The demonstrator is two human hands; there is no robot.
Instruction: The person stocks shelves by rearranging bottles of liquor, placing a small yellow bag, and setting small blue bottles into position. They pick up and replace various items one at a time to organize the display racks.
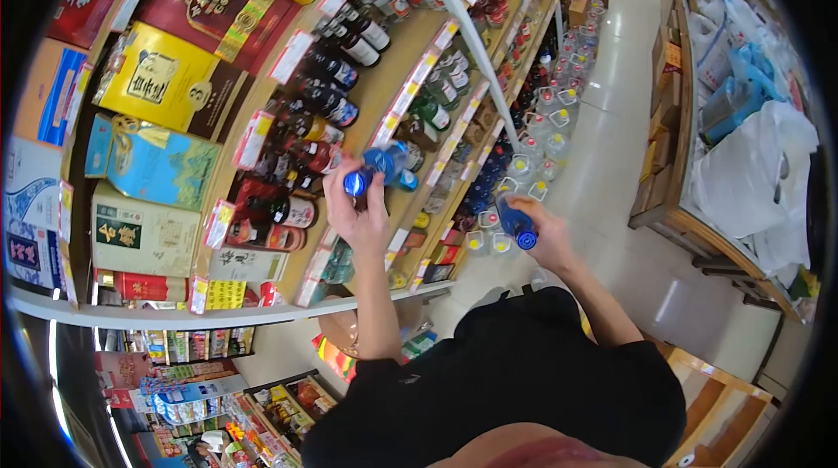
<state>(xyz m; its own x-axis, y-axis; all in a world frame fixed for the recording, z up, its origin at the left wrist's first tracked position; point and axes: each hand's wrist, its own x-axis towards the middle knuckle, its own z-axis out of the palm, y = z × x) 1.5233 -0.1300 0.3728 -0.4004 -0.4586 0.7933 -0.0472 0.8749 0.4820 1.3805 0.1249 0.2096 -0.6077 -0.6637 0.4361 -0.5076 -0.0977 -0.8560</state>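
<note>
My left hand grips a blue-capped bottle by its neck end, in front of the shelf of dark bottles. The cap faces up toward me, and the bottle's far end reaches the shelf edge. In my right hand is a second blue bottle, held over the aisle with its round blue end toward me. The two bottles are apart. Near my left hand, red-labelled dark bottles lie or stand close together on the shelf. A blue-labelled bottle is just right of the left-hand bottle.
Boxed goods fill the shelf at the left. Large clear jugs with yellow caps stand on the floor along the shelving. White and blue plastic bags cover a wooden counter on the right. A grey post rises at the shelf front.
</note>
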